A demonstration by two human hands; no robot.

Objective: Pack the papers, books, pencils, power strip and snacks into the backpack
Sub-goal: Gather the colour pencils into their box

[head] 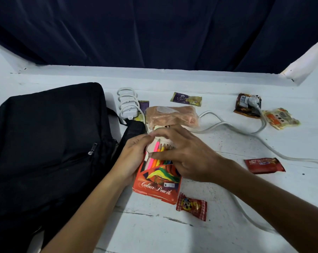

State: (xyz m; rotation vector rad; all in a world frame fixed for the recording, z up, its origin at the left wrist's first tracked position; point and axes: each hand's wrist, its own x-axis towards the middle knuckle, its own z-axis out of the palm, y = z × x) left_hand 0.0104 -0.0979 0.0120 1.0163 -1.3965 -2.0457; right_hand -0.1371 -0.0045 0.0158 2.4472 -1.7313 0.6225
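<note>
We work on a scuffed white painted table (218,84) under a dark blue curtain (154,30). Far left lies the soft black backpack (45,136). Our left hand (132,156) grips the glossy cardboard pencil box (158,183); our right hand (187,154) pinches its flap. Crinkly snack packets (264,165) lie scattered right, beside the power strip's (127,104) cord.

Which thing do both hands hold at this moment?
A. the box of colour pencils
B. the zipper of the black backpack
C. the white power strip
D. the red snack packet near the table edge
A: the left hand grips the side of the box of colour pencils and the right hand lies over its open top, while the power strip lies apart, untouched.
</note>
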